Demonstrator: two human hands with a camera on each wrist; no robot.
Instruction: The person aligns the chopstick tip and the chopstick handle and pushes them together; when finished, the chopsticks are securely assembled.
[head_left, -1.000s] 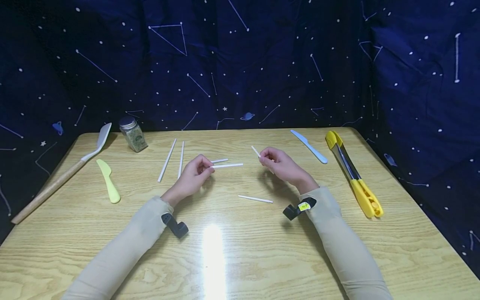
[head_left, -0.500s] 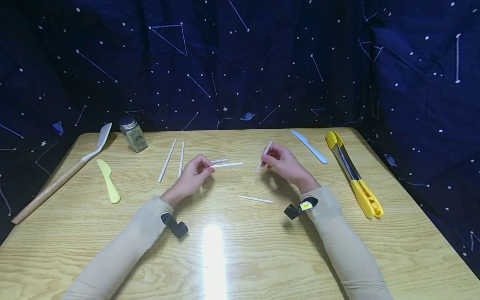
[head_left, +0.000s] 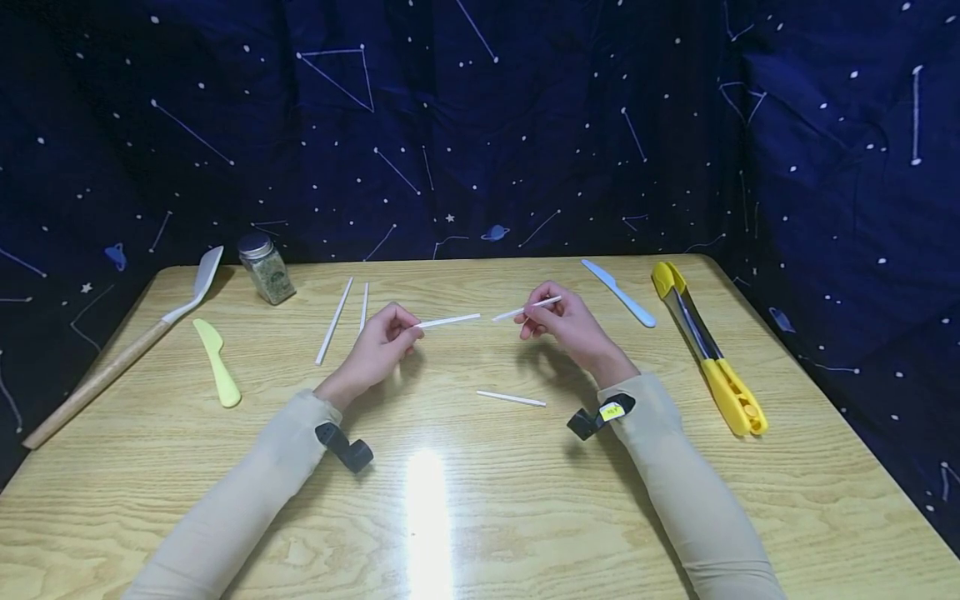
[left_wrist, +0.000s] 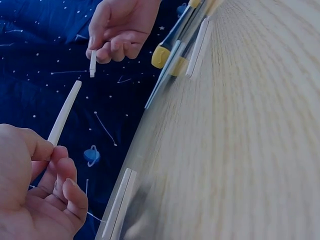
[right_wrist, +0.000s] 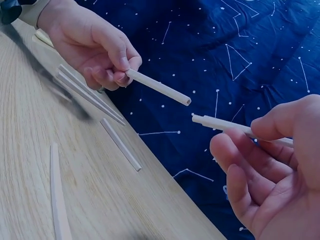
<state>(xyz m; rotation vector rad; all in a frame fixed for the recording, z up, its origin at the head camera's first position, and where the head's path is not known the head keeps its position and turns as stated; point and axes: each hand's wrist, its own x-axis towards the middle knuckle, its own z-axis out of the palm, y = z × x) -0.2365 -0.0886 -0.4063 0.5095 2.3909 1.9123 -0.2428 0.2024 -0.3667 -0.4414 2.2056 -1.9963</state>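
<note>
While the left hand [head_left: 381, 340] pinches one stick [head_left: 450, 321], the right hand [head_left: 567, 327] pinches another stick [head_left: 510, 314], ends just apart (can't read the yellow wrist tag [head_left: 611, 412], too blurry).

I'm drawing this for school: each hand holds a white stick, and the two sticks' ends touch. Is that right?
Not quite: the ends don't touch. The right wrist view shows a gap between the left stick and the right stick. The left hand and right hand do each hold a white stick.

The white sticks [head_left: 450, 321] look smooth and matt, the wood-grained tabletop [head_left: 510, 500] glossy, the backdrop [head_left: 480, 125] cloth.
</note>
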